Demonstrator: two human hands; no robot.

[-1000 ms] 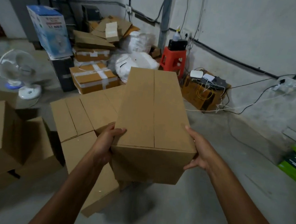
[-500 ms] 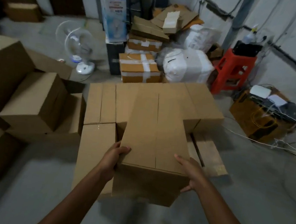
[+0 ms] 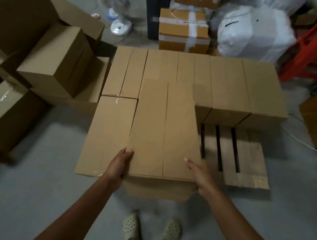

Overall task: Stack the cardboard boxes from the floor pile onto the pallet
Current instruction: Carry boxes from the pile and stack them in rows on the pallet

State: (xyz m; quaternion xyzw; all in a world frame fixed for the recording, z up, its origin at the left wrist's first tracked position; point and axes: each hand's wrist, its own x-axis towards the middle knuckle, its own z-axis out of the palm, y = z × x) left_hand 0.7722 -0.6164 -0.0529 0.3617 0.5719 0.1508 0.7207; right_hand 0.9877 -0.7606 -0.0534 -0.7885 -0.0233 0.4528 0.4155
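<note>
Thumbs lie flat on the top face of the plain brown cardboard box [image 3: 164, 130] I am holding, one near each front corner. My left hand [image 3: 119, 164] wraps the left edge and my right hand [image 3: 200, 174] the right edge. The other fingers curl under the box, where I cannot see them.

The box is long and rectangular, matte, with a straight seam down the middle of its lid. It is over the near part of the slatted wooden pallet [image 3: 246, 163], just beside a tape-sealed brown carton [image 3: 108, 134] on its left. Its far end meets a back row of matching brown boxes [image 3: 230, 88]. Whether its underside touches the planks is hidden from me.

The pallet's right side shows bare, rough boards with dark gaps. To the left, the heap of brown cardboard boxes on the floor [image 3: 53, 59] runs out of frame. Beyond, a white pedestal fan [image 3: 120, 27], a carton strapped with white tape [image 3: 183, 33] and a glossy white plastic sack [image 3: 255, 32] are blurred.
</note>
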